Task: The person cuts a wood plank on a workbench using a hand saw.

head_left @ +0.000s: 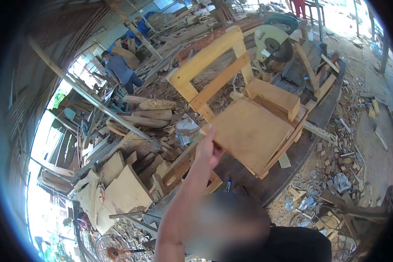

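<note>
My left hand (208, 152) grips the near left corner of a flat wooden seat panel (249, 131), with the thumb on top and the fingers curled under the edge. The panel is part of a wooden chair-like piece on a dark work table (270, 185). Behind the panel rises an open backrest frame (218, 83) with a crosspiece. A thick armrest-like block (275, 97) runs along its far right side. Below the near edge, a blue-and-white marker (229, 185) lies on the table. My right hand is out of view.
A green mitre saw (273, 41) with a toothed blade stands behind the chair piece. Wood scraps (345, 174) litter the ground at right; boards (126, 185) pile up at left. A person (123, 70) stands farther back. A fan (113, 251) is at lower left.
</note>
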`<control>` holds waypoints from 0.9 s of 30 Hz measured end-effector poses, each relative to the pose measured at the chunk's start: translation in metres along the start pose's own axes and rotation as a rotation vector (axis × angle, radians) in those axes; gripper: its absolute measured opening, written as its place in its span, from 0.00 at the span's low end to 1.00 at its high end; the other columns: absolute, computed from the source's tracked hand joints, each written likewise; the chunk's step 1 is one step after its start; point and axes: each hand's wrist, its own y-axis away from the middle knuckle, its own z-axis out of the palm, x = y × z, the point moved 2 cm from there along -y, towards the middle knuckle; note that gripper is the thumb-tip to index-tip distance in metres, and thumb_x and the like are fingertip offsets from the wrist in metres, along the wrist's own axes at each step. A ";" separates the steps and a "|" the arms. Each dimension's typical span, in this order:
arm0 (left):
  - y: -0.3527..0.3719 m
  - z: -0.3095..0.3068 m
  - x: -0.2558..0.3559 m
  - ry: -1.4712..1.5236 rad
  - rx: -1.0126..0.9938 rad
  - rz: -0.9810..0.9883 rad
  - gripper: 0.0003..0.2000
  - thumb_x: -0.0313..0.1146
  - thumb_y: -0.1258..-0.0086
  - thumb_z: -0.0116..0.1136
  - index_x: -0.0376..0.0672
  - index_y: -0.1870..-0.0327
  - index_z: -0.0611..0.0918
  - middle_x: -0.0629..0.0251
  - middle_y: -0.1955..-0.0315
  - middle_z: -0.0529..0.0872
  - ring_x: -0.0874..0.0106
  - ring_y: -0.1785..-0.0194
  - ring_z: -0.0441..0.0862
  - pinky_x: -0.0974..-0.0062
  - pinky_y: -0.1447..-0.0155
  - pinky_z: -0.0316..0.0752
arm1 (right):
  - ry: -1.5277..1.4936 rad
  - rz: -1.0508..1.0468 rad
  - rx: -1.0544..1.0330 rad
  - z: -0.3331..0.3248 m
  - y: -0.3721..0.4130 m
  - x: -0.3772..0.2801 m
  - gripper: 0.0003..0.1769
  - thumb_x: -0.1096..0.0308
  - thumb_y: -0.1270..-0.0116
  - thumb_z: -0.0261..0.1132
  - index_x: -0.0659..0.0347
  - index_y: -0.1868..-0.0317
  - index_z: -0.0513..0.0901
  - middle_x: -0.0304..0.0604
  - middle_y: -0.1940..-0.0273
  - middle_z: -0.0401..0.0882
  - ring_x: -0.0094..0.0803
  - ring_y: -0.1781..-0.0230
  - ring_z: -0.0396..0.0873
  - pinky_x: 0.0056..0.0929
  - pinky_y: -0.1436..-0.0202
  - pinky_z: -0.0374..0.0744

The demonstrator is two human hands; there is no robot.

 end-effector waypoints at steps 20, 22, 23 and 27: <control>0.135 -0.101 -0.014 -0.765 -0.385 0.146 0.25 0.48 0.20 0.55 0.43 0.30 0.73 0.65 0.43 0.82 0.72 0.42 0.79 0.72 0.39 0.76 | -0.442 0.364 -0.160 -0.017 0.012 -0.005 0.20 0.61 0.29 0.66 0.61 0.41 0.79 0.47 0.46 0.82 0.35 0.45 0.79 0.40 0.41 0.76; 0.191 -0.136 -0.013 -0.864 -0.480 0.039 0.27 0.49 0.20 0.54 0.41 0.28 0.71 0.62 0.37 0.80 0.70 0.36 0.78 0.71 0.33 0.73 | -0.348 0.492 -0.133 -0.018 0.006 0.028 0.17 0.59 0.29 0.68 0.59 0.46 0.83 0.42 0.53 0.84 0.30 0.52 0.80 0.37 0.48 0.77; 0.216 -0.157 -0.014 -0.887 -0.474 0.027 0.27 0.48 0.20 0.54 0.41 0.28 0.72 0.62 0.37 0.80 0.70 0.36 0.78 0.72 0.32 0.72 | -0.292 0.562 -0.093 -0.020 0.007 0.043 0.15 0.58 0.29 0.69 0.58 0.49 0.84 0.40 0.56 0.84 0.27 0.55 0.80 0.35 0.51 0.78; 0.303 -0.306 -0.060 -0.483 -0.256 -0.067 0.22 0.44 0.19 0.54 0.37 0.34 0.77 0.59 0.41 0.83 0.70 0.38 0.80 0.70 0.33 0.74 | -0.010 0.489 0.188 -0.023 -0.013 -0.007 0.13 0.59 0.32 0.71 0.58 0.70 0.85 0.30 0.77 0.77 0.18 0.74 0.75 0.27 0.69 0.73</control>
